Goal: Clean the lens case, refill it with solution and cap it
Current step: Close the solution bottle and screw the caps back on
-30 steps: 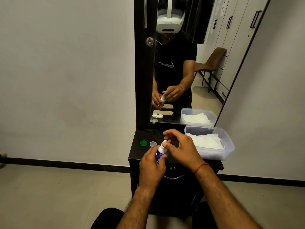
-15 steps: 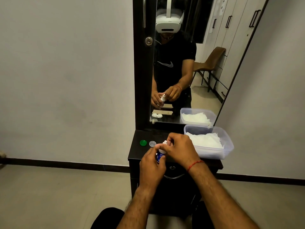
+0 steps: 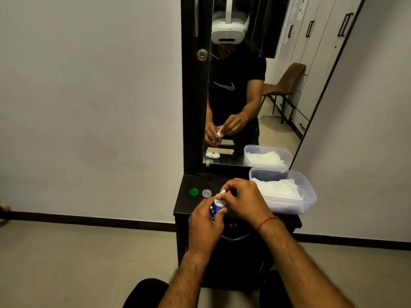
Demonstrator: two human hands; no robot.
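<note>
Your left hand (image 3: 205,221) wraps one blue-labelled solution bottle (image 3: 217,206) above the dark cabinet (image 3: 184,203), its print too small to read, while your right hand (image 3: 243,200) pinches its white tip. Two loose caps lie left: one green cap (image 3: 194,192), one clear cap (image 3: 206,193); one tissue-filled tub (image 3: 308,192) sits right.

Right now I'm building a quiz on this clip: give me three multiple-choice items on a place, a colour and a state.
1. Where is the plastic tub of tissues?
A right side of the cabinet top
B floor
C chair

2. What colour is the cap left of the clear cap?
A red
B green
C yellow

3. What is the left hand doing?
A lying flat
B gripping the solution bottle
C holding a tissue

Answers:
1 A: plastic tub sits right on the cabinet top.
2 B: green cap beside clear cap.
3 B: left hand wraps the solution bottle; right hand at its tip.
</note>
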